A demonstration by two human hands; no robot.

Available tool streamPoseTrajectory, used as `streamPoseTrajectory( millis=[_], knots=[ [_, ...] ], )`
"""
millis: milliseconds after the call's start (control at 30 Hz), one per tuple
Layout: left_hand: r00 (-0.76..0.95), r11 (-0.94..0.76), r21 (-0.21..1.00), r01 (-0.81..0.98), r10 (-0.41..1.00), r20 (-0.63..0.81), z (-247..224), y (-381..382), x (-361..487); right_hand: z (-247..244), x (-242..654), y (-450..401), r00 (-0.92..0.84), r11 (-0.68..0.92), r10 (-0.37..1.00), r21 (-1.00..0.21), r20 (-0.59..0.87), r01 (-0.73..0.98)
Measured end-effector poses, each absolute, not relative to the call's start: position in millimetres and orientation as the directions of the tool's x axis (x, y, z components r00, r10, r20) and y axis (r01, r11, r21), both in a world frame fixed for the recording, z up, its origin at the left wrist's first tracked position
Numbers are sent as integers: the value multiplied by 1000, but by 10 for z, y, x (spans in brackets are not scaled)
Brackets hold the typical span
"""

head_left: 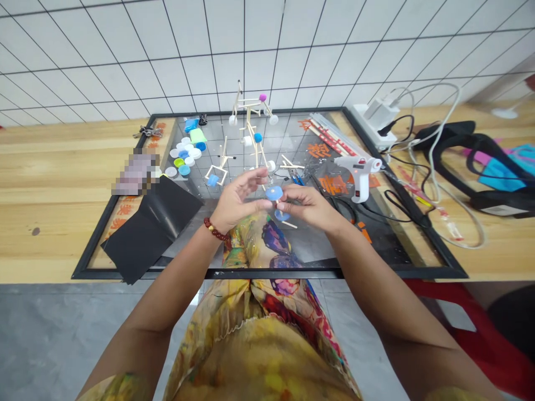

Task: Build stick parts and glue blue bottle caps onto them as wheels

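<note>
Two blue bottle caps, an upper one (274, 193) and a lower one (282, 215), are joined by a short pale stick. My right hand (307, 206) pinches this piece between thumb and fingers. On its left side, my left hand (244, 200) is held with its fingers apart, the thumb tip close to the upper cap. Whether that thumb touches the cap cannot be told. A thin pale stick (290, 224) lies under the lower cap. Beyond my hands are stick-and-cap models, one with a blue cap (258, 137) and one with a magenta cap (263, 97).
A white glue gun (359, 172) stands at the right with its cable. Loose caps (189, 161) and black sheets (152, 228) lie at the left. Behind the glue gun are red-and-white strips (330, 136). A power strip (376, 128) and black straps (451, 150) are far right.
</note>
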State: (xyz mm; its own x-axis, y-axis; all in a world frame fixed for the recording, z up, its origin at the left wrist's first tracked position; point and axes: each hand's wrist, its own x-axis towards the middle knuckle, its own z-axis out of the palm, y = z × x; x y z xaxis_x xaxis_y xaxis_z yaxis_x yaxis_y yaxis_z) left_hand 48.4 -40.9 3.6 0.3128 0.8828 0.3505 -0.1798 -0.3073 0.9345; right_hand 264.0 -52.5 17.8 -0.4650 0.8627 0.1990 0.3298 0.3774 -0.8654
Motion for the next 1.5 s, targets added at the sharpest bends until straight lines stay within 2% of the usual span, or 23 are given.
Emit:
streamPoseTrajectory(
  millis=[100,167,233,333,433,533,700,833,933,1067,1133,1200,1300,1400,1500],
  knots=[
    [37,-288,943,-167,954,298,104,-398,468,249,2755,-474,-451,190,893,-903,-5,386],
    [-107,-294,944,-148,954,281,207,-409,440,317,2819,-415,-471,140,871,-847,-140,512],
    [-150,-309,942,-130,945,290,356,-461,385,398,2831,-354,-499,165,835,-760,-232,629],
    [-105,-341,934,-108,938,330,578,-643,239,504,2712,-283,-560,253,776,-669,-291,698],
    [-6,-288,957,-43,957,288,661,-909,49,547,2482,-247,-634,344,701,-624,-327,702],
    [13,-224,975,3,974,224,577,-1157,-121,542,2251,-221,-678,407,639,-588,-363,699],
    [24,-107,972,208,994,104,353,-1360,-269,542,2009,-156,-683,481,577,-490,-448,727],
    [42,-160,924,347,987,155,292,-1353,-294,600,1969,-93,-670,502,553,-444,-495,742],
    [73,-219,885,410,975,208,308,-1322,-294,677,2096,-71,-701,509,573,-485,-426,711],
    [101,-269,839,473,962,252,320,-1296,-292,712,2449,-243,-659,508,748,-566,-84,649],
    [123,-291,821,491,956,266,301,-1275,-277,637,2603,-436,-607,492,795,-597,11,634],
    [134,-311,793,524,950,283,268,-1233,-239,495,2685,-653,-532,463,845,-570,53,679],
    [192,-358,688,632,932,309,212,-1127,-144,248,2672,-908,-461,432,884,-524,82,734],
    [306,-406,575,710,914,268,163,-1002,-35,86,2586,-1004,-439,421,894,-500,89,756],
    [393,-441,532,723,896,208,121,-901,54,19,2525,-988,-451,434,887,-503,94,748]
  ],
)
